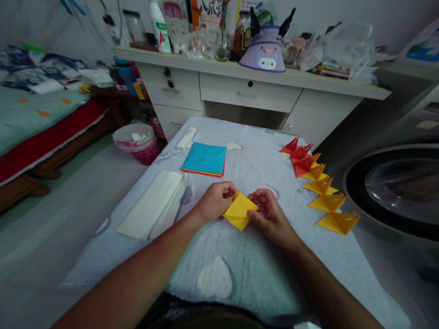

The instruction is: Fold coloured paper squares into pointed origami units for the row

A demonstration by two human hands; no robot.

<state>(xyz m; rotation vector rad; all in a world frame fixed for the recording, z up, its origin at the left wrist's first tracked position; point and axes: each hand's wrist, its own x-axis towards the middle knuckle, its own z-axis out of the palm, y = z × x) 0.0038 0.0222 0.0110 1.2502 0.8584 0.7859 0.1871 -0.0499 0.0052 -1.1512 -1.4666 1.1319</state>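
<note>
A yellow folded origami paper [240, 212], roughly diamond-shaped, is held just above the cloth between both hands. My left hand [216, 200] pinches its upper left edge, fingers curled. On the opposite side, my right hand [270, 214] grips the right corner, thumb in front and fingers behind. Beyond them lies a stack of square paper [206, 158], blue on top with red and yellow edges below. Along the right side of the table runs a row of folded pieces, with red ones [302, 157] at the far end and yellow ones [338, 223] nearer.
A pale cloth [212, 278] covers the table. To the left rest a folded white sheet [152, 203] and a small white box [187, 138]. A cluttered white desk [240, 68] stands behind, a waste bin [137, 141] at left, a washing machine [398, 183] at right.
</note>
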